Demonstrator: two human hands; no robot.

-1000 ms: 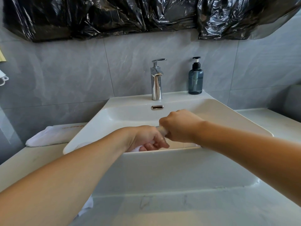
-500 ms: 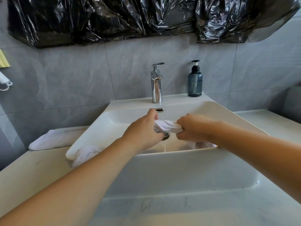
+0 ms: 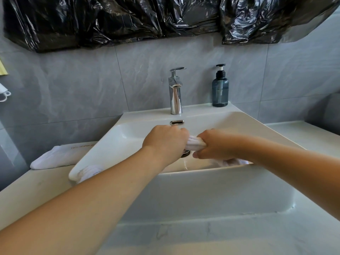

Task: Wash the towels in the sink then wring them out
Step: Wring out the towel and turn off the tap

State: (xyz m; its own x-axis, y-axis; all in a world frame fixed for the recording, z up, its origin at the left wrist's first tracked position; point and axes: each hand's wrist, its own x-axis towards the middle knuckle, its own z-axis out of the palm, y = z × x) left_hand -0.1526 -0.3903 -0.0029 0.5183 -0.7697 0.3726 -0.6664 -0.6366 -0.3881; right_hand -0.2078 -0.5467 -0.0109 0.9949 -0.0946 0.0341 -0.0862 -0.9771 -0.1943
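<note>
My left hand (image 3: 166, 142) and my right hand (image 3: 214, 144) are both over the basin of the white rectangular ceramic sink (image 3: 184, 183), close together, just in front of the oval chrome overflow slot (image 3: 177, 122). Between them I hold a white towel twisted into a tight ridged rope (image 3: 196, 143). The fingers of my left hand are curled round one end of it, knuckles up, and the fingers of my right hand (image 3: 199, 155) are curled round the other end, with the towel's loose tail (image 3: 231, 161) trailing under my right wrist onto the basin floor near the sink's front wall. A thin stream of water (image 3: 184, 163) runs down from the twisted part, just beside the round chrome drain (image 3: 184, 153).

A second white towel, rolled and ribbed (image 3: 88, 171), lies on the front left corner of the sink's rim. A third white folded towel with faint lettering (image 3: 60, 156) lies on the pale stone desk (image 3: 31, 184) by its back left edge, partly tucked behind the sink's left rim.

At the back rim of the sink stands the tall chrome tap with a lever handle (image 3: 175, 91), and to its right, at the sink's back right corner, a dark blue translucent pump bottle (image 3: 220, 87). Crumpled black plastic sheeting (image 3: 128, 17) hangs across the grey tiled wall (image 3: 73, 85) above.
</note>
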